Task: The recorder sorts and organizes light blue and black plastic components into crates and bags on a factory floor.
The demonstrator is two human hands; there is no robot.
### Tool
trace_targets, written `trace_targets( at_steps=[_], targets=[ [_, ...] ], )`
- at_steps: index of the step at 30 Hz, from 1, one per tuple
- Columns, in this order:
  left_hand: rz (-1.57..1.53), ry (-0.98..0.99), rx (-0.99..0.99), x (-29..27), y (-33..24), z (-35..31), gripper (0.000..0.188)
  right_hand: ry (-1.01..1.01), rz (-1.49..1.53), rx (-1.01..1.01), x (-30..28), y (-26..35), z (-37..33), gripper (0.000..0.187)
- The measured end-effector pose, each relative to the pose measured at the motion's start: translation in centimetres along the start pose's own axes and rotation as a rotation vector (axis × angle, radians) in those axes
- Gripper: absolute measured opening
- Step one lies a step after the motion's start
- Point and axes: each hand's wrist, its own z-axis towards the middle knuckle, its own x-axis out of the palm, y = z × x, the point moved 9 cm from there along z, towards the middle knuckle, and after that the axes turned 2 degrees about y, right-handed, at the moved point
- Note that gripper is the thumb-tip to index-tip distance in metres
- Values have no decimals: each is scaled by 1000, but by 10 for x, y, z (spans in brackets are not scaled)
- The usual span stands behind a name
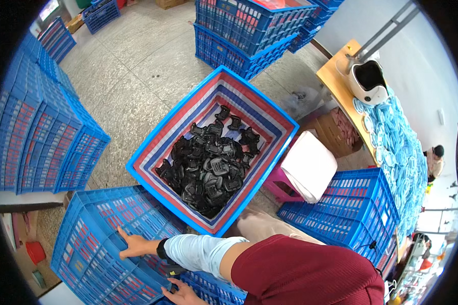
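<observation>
Showing 2 bare hands at a blue crate (104,244), lower left of the frame: right hand (133,246) nearer, spread open midway along the long edge running upper left to lower right; left hand (184,294) half open near its lower-right end, cannot tell if gripping.

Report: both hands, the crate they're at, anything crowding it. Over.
Right hand on blue slatted crate, fingers spread. Left hand at its edge, grip unclear. Striped-lined bin of black parts close beside it.

Head-worn fisheye view, facing steeply down, hands (134,246) close below, very wide
</observation>
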Motion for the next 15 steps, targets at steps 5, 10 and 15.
trace_targets(
  at_steps=[5, 10, 15],
  targets=[
    [361, -162, -224, 28, 52, -96, 39, -8, -127, -327, 22, -6, 16, 106],
    [492, 5, -588, -19, 104, -75, 29, -198, 81, -143, -49, -99, -76, 82],
    [718, -32, -668, -45, 176, -58, 27, -982, -539, 97, -249, -348, -305, 37]
  ],
)
